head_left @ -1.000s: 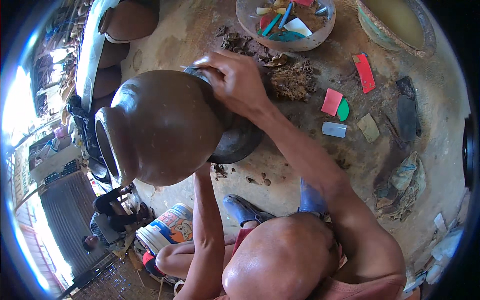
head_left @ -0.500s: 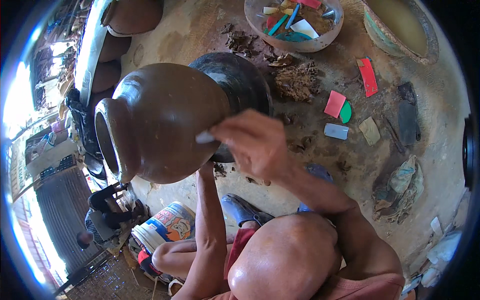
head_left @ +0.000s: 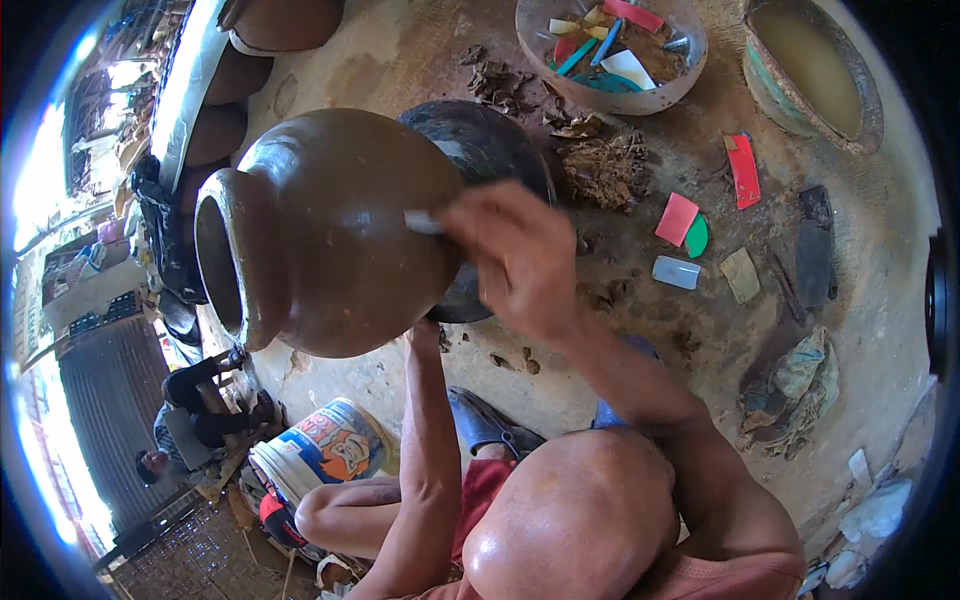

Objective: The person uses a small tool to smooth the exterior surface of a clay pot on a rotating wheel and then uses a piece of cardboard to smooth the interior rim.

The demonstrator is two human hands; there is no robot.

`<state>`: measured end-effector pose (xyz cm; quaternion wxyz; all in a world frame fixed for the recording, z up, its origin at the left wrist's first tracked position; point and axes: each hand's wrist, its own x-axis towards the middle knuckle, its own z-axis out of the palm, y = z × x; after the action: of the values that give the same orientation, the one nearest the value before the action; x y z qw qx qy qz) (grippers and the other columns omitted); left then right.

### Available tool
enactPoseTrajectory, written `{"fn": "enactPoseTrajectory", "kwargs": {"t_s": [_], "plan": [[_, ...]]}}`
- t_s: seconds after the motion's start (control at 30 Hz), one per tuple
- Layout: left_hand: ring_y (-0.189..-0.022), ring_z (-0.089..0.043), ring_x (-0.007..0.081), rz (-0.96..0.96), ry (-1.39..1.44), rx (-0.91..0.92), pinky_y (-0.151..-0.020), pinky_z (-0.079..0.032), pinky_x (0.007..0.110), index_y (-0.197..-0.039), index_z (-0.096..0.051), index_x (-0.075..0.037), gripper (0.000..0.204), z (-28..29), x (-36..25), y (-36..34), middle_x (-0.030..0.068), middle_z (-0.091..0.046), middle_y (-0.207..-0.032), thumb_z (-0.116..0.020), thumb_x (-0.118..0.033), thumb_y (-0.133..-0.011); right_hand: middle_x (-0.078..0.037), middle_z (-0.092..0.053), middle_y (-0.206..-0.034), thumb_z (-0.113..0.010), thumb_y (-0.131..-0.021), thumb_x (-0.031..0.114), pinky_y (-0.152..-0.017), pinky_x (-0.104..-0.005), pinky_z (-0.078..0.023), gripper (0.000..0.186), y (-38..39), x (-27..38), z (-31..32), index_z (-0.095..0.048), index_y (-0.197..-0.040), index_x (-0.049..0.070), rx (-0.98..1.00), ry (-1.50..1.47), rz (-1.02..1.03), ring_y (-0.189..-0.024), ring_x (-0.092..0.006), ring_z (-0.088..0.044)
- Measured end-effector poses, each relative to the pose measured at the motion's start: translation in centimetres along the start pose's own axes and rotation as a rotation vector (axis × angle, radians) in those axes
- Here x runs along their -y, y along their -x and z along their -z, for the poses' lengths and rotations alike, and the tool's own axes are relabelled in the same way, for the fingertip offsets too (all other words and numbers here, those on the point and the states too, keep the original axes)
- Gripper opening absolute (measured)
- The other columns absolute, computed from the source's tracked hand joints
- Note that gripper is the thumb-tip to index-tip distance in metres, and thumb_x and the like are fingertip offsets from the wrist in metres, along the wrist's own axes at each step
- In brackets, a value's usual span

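Note:
A large brown clay pot (head_left: 340, 235) with a wide flared rim stands on a dark round turntable (head_left: 485, 150), its mouth showing toward the left of the view. My right hand (head_left: 525, 260) is closed, pinching a small whitish smooth piece (head_left: 423, 222) against the pot's rounded side. The hand is slightly blurred, and the piece's exact kind is unclear. My left hand (head_left: 424, 333) is at the pot's near lower side, by the turntable. Its fingers are hidden behind the pot.
A clear bowl (head_left: 612, 104) of coloured scrapers and a basin (head_left: 778, 100) of murky water stand at the far side. Flat scrapers (head_left: 677, 218), clay scraps (head_left: 605, 170) and a rag (head_left: 795, 390) lie on the floor. A bucket (head_left: 322, 450) stands left; beyond it sits a person (head_left: 195, 420).
My right hand has moved farther up the pot's side with the whitish piece. My left hand stays low beside the pot. The whole view has shifted slightly.

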<state>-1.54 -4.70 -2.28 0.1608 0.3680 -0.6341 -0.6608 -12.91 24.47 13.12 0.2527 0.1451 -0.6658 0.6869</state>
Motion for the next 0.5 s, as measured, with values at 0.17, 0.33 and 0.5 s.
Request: {"fn": "enactPoseTrajectory", "kwargs": {"t_s": [0.17, 0.33, 0.5], "plan": [[-0.132, -0.050, 0.0231, 0.008, 0.005, 0.002, -0.109, -0.044, 0.041, -0.152, -0.043, -0.010, 0.062, -0.8, 0.6, 0.8, 0.0076, -0.049, -0.148, -0.065, -0.035, -0.099, -0.013, -0.070, -0.089, -0.070, -0.076, -0.007, -0.064, -0.0350, -0.055, 0.025, 3.6, 3.0, 1.0, -0.076, -0.099, 0.002, 0.100, -0.051, 0.099, -0.076, -0.0268, -0.069], [-0.133, -0.050, 0.0229, -0.034, -0.020, -0.005, -0.110, -0.044, 0.041, -0.153, -0.042, -0.010, 0.063, 0.0, 2.6, 0.8, 0.0075, -0.049, -0.149, -0.064, -0.035, -0.100, -0.013, -0.071, -0.089, -0.069, -0.079, -0.007, -0.067, -0.0353, -0.055, 0.024, -1.8, 0.3, 1.7, -0.076, -0.101, 0.002, 0.004, 0.022, -0.007, -0.077, -0.0265, -0.069], [-0.133, -0.049, 0.0227, -0.135, -0.170, -0.061, -0.110, -0.044, 0.040, -0.153, -0.041, -0.010, 0.063, 2.2, 4.2, -0.5, 0.0074, -0.048, -0.150, -0.064, -0.035, -0.100, -0.014, -0.071, -0.091, -0.069, -0.084, -0.001, -0.071, -0.0385, -0.055, 0.020, -11.0, -0.7, -1.7, -0.075, -0.103, 0.003, 0.160, 0.055, 0.118, -0.081, -0.0310, -0.069]]}}
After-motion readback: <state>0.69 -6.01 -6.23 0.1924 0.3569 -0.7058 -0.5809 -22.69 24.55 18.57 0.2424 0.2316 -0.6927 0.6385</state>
